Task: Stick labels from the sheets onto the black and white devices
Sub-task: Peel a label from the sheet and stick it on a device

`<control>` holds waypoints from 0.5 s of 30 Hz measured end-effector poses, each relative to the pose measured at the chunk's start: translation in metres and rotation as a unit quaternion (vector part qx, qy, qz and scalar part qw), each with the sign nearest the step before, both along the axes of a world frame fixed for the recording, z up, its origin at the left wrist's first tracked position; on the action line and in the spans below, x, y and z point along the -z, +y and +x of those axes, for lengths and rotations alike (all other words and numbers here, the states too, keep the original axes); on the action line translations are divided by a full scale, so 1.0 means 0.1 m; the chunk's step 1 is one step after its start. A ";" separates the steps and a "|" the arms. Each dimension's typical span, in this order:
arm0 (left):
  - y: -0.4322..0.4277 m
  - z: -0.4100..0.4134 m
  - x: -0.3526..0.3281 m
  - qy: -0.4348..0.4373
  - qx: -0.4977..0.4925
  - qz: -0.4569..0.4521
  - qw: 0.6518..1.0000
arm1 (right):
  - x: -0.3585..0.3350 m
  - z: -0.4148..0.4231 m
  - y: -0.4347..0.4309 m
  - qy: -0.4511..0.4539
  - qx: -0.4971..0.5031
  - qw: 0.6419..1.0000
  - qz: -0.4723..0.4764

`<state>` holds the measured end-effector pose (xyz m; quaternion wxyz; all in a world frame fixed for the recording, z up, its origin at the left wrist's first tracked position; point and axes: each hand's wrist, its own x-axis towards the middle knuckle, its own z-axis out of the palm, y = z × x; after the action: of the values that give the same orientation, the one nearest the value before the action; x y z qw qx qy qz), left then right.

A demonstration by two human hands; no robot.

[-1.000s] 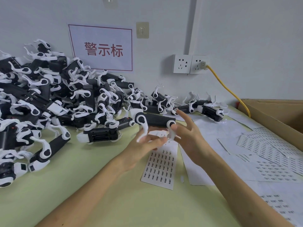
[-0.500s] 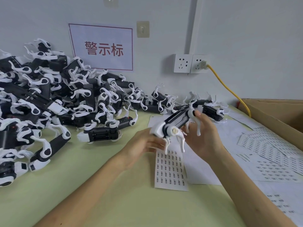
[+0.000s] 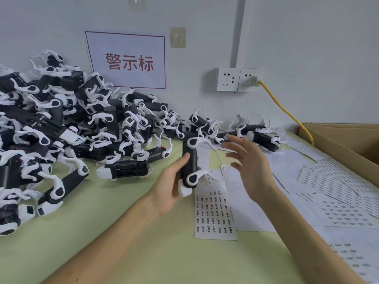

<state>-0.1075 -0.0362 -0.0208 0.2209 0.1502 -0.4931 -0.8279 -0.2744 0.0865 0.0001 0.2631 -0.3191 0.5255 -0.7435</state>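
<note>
Two arms showed, both bare from the wrist to the frame's lower edge. The left forearm [image 3: 114, 232] was long, slim and smooth, widening toward the elbow end. The right forearm [image 3: 303, 238] was of like build, narrowest at the wrist. The left grip [image 3: 172, 185] was bare, and its thumb [image 3: 183, 160] was rounded at the tip. The right grip [image 3: 252, 171] was bare too. Its slender fingers [image 3: 235, 145] were blurred, so the nails could not be made out.
</note>
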 end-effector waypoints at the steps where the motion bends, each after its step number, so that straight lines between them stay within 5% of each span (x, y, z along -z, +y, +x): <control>1: -0.03 0.00 -0.01 0.015 -0.012 0.035 0.999 | -0.01 -0.02 0.02 -0.047 -0.011 0.999 -0.011; 4: -0.08 0.00 -0.02 0.026 -0.034 0.037 0.998 | -0.04 -0.02 0.06 -0.114 -0.096 0.989 -0.023; 8: -0.04 0.00 0.00 0.037 -0.039 -0.020 0.998 | 0.00 0.04 -0.01 -0.025 -0.187 0.982 0.020; 15: 0.07 0.00 0.00 -0.011 -0.044 -0.106 0.993 | 0.07 0.14 -0.05 0.084 -0.129 0.988 0.019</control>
<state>-0.1079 -0.0295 -0.0211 0.2663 0.1568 -0.5737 -0.7585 -0.2603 0.0814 -0.0065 0.3178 -0.4400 0.5146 -0.6638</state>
